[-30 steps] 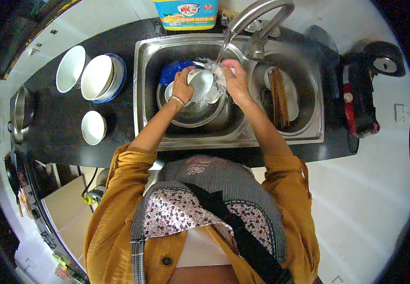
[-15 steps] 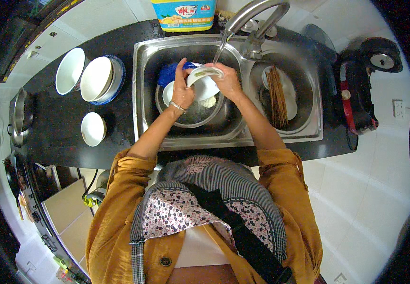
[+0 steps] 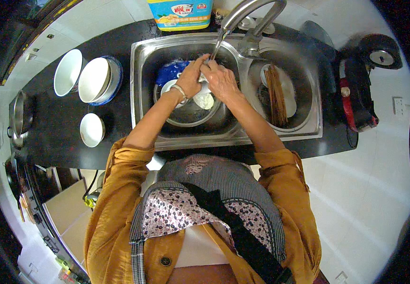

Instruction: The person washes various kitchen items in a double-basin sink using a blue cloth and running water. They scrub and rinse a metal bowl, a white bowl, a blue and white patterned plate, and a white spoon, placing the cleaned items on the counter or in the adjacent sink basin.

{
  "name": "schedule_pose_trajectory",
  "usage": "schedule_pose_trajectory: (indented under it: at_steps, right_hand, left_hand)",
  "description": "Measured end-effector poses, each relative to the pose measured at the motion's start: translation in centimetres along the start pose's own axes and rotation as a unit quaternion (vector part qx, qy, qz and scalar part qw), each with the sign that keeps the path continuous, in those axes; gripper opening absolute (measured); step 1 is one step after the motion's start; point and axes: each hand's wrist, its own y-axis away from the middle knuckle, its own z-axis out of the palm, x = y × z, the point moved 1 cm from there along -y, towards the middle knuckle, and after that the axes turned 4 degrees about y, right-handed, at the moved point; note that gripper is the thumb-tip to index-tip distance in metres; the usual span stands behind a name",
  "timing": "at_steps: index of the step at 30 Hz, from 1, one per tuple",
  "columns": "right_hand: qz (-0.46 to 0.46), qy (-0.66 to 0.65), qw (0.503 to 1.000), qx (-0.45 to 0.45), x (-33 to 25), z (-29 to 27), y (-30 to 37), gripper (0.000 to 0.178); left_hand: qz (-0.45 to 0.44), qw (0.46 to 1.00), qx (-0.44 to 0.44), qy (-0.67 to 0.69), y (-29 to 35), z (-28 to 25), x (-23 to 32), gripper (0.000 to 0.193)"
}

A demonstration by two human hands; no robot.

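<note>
Over the left sink basin, my left hand (image 3: 191, 79) and my right hand (image 3: 220, 81) are close together, fingers curled around a small white bowl. The hands hide most of that bowl; only a pale bit shows between them. Water runs from the faucet (image 3: 247, 16) onto the fingers. Below them a round metal basin (image 3: 191, 124) stands in the sink, with white bowls (image 3: 167, 87), a pale greenish-white round piece (image 3: 205, 100) and water in it. A blue cloth-like thing (image 3: 169, 73) lies at its far left rim.
The right sink basin holds a bundle of wooden chopsticks (image 3: 277, 97) and a white dish (image 3: 288, 97). White bowls (image 3: 93, 80) and a single bowl (image 3: 92, 130) sit on the black counter (image 3: 49, 128) at left. A blue-and-yellow jug (image 3: 180, 16) stands behind the sink.
Both hands have drawn together and moved slightly farther up under the stream. The bowl has tipped, so its inside no longer shows. The view has shifted slightly.
</note>
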Motion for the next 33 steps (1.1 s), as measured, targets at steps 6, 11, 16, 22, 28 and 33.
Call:
schedule_pose_trajectory:
  at_steps: [6,11,16,22,28,33]
  right_hand:
    - [0.310,-0.547,0.775,0.062,3.1,3.3,1.3,0.030]
    - [0.438,-0.654,0.615,0.037,2.4,8.0,2.7,0.030]
    - [0.395,-0.483,0.771,-0.124,3.6,3.7,1.4,0.035]
    - [0.434,-0.723,0.469,-0.263,4.1,5.6,4.6,0.036]
    - [0.311,-0.857,0.403,-0.077,0.8,11.4,5.3,0.039]
    - [0.360,-0.727,0.585,0.011,0.1,10.8,2.1,0.043]
  left_hand:
    - [-0.167,0.923,0.126,0.324,-0.5,-0.2,1.0,0.068]
    - [-0.327,0.699,0.226,0.594,0.7,2.6,-0.3,0.050]
    - [-0.404,0.697,0.062,0.589,3.2,2.7,-4.3,0.041]
    - [-0.456,0.800,-0.036,0.389,2.5,-1.9,1.5,0.061]
    - [-0.156,0.986,0.029,0.050,2.8,-1.5,1.1,0.064]
    - [-0.009,0.970,0.086,-0.227,3.9,-4.0,2.9,0.053]
